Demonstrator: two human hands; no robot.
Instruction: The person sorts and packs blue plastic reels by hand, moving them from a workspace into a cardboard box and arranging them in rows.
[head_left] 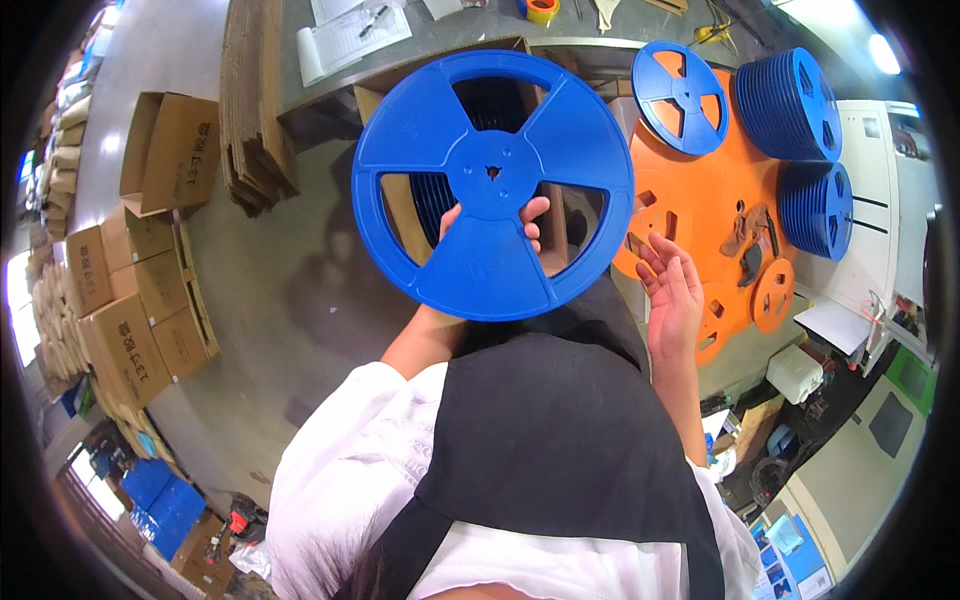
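Observation:
A large blue plastic reel with three wide openings is held up in front of me. My left hand grips it from behind; its fingertips show through the openings beside the hub, and the palm is hidden. To the right of the reel my right hand is raised with its fingers apart, holding nothing. It does not touch the reel. Behind the reel, through its openings, ribbed edges of more blue reels show next to cardboard; most of this is hidden.
At the right, an orange table-like surface carries a single blue reel, two blue reel stacks and gloves. Flattened cartons lean at a grey table with papers. Boxes stand on the left.

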